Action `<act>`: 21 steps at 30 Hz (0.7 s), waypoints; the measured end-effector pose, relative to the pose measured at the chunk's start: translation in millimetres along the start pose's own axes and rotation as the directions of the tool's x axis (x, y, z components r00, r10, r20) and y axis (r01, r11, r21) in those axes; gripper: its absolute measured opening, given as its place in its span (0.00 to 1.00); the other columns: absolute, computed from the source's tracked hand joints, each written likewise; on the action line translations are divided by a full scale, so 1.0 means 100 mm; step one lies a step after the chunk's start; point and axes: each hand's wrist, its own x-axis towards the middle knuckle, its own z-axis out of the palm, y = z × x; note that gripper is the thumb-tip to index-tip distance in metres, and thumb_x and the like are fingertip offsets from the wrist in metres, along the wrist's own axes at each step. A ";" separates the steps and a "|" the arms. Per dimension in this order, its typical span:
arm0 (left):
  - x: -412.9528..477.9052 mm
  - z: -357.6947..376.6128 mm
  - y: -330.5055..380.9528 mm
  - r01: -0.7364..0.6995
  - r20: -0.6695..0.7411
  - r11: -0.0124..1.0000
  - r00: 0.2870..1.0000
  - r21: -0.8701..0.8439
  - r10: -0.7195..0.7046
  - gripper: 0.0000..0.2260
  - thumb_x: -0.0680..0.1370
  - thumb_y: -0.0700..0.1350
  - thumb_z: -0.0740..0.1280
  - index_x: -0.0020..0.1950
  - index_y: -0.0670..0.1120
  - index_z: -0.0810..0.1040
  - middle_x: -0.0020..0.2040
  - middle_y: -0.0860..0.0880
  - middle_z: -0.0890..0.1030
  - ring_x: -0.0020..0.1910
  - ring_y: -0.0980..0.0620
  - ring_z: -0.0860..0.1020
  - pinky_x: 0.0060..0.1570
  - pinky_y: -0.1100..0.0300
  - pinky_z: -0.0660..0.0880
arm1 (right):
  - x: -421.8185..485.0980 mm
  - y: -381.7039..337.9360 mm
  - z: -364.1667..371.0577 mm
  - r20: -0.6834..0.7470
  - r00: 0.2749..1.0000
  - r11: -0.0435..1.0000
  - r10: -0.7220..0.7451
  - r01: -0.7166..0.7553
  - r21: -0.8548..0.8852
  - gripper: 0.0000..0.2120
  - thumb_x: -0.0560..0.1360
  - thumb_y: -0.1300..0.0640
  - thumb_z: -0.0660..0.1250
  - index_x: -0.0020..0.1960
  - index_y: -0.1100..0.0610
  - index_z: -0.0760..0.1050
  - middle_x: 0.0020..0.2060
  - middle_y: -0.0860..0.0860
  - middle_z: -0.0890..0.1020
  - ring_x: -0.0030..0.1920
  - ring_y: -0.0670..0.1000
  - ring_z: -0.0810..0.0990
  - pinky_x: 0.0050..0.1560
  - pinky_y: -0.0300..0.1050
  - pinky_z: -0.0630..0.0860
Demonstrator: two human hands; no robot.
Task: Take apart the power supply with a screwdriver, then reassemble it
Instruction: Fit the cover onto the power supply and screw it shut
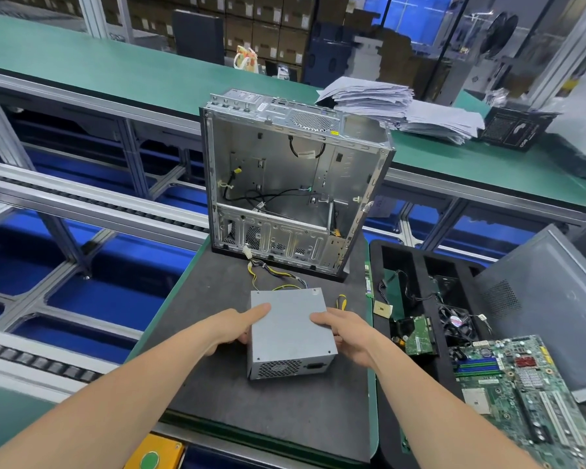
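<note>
My left hand (232, 328) and right hand (344, 333) gripped the power supply (290, 336) from either side, holding it between them. Its cover looked closed, so I judged disassembly barely begun; a yellow-handled tool (341, 301), maybe the screwdriver, lay just beyond my right hand.

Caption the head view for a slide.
Left hand and right hand grip the power supply on the dark mat, open PC case behind.

Grey metal power supply (290, 330), closed, flat on dark mat (217, 299), grille (279, 368) toward viewer, cables (278, 277) trailing behind
</note>
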 end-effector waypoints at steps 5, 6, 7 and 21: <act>0.04 -0.01 0.03 -0.008 0.033 1.000 0.999 -0.011 0.008 0.37 0.74 0.77 0.59 0.54 0.45 0.86 0.46 0.48 0.89 0.58 0.45 0.82 0.68 0.50 0.70 | -0.02 -0.05 0.06 -0.039 0.999 1.000 0.012 -0.013 -0.010 0.14 0.78 0.55 0.75 0.61 0.59 0.84 0.48 0.51 0.89 0.34 0.44 0.84 0.30 0.34 0.74; 0.03 -0.02 0.03 -0.006 0.044 1.000 0.999 -0.012 0.007 0.36 0.75 0.76 0.59 0.54 0.45 0.86 0.46 0.49 0.89 0.57 0.46 0.82 0.65 0.52 0.70 | -0.02 -0.06 0.07 -0.049 0.999 1.000 0.015 -0.016 -0.018 0.13 0.78 0.55 0.75 0.61 0.58 0.84 0.50 0.52 0.89 0.35 0.44 0.85 0.31 0.34 0.75; 0.02 -0.02 0.04 -0.004 0.056 1.000 0.998 -0.013 0.005 0.35 0.76 0.75 0.59 0.54 0.45 0.87 0.46 0.50 0.89 0.57 0.47 0.82 0.64 0.52 0.70 | -0.02 -0.07 0.08 -0.059 0.998 1.000 0.017 -0.018 -0.020 0.13 0.78 0.55 0.75 0.60 0.59 0.84 0.50 0.52 0.89 0.34 0.44 0.84 0.31 0.34 0.75; 0.03 0.01 0.07 0.033 0.112 0.999 0.993 -0.004 -0.032 0.35 0.74 0.76 0.60 0.55 0.48 0.87 0.50 0.52 0.89 0.57 0.47 0.78 0.60 0.51 0.65 | -0.09 -0.09 0.05 -0.087 0.994 0.995 0.069 -0.075 -0.070 0.13 0.76 0.52 0.75 0.59 0.55 0.86 0.38 0.49 0.87 0.26 0.44 0.79 0.28 0.35 0.73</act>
